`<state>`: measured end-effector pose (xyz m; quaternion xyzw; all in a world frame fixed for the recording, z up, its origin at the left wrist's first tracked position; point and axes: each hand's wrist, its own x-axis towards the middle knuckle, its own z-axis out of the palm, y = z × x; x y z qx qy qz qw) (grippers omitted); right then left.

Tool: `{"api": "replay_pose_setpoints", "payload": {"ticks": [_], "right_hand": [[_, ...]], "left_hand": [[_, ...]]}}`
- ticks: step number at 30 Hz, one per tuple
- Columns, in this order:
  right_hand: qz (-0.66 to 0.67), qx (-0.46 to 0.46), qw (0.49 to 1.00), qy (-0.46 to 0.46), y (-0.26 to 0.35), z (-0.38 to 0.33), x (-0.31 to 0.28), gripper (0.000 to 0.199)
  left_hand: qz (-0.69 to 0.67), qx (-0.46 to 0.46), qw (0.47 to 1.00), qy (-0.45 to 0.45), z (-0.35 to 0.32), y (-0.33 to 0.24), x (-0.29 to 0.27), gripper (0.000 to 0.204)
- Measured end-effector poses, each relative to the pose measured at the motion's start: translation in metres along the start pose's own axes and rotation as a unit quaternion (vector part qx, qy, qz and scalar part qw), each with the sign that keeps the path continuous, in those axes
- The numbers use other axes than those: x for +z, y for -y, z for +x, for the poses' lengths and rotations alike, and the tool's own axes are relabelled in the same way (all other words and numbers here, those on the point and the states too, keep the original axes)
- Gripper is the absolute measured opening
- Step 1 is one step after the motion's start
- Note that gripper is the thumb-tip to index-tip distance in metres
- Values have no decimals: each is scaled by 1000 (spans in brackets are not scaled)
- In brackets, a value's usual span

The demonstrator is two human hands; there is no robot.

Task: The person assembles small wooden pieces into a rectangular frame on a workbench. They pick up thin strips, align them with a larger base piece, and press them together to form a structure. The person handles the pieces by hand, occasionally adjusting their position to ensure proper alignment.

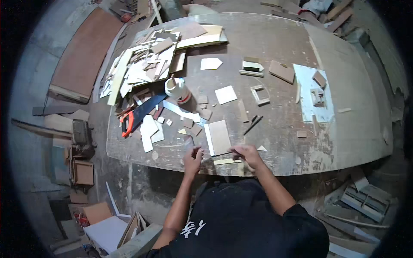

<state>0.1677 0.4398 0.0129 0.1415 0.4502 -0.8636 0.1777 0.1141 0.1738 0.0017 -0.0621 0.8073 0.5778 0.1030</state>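
Observation:
A rectangular tan board (220, 136) with a white strip along its left side lies flat near the table's front edge, between my hands. My left hand (193, 160) is just left of it, fingers curled in; whether they pinch anything small is hidden. At the board's lower right corner is my right hand (247, 155), its fingers bent and close to the edge. I cannot tell if they touch the board or hold something small. A narrow pale wood strip (227, 161) lies below the board, along the table edge.
A white glue bottle (177, 90) stands beyond, next to a handsaw (142, 115) with an orange handle. Scrap wood (148, 64) is heaped at the far left. Dark pencil-like sticks (253, 124), a small wooden frame (260, 95) and a pale blue sheet (313, 107) lie to the right.

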Motion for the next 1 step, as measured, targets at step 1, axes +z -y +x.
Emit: {"api": "replay_pose_setpoints", "payload": {"ticks": [1], "right_hand": [[132, 17, 991, 34, 19, -3, 16, 35]], "left_hand": [[-37, -13, 998, 43, 5, 5, 2, 25]]}}
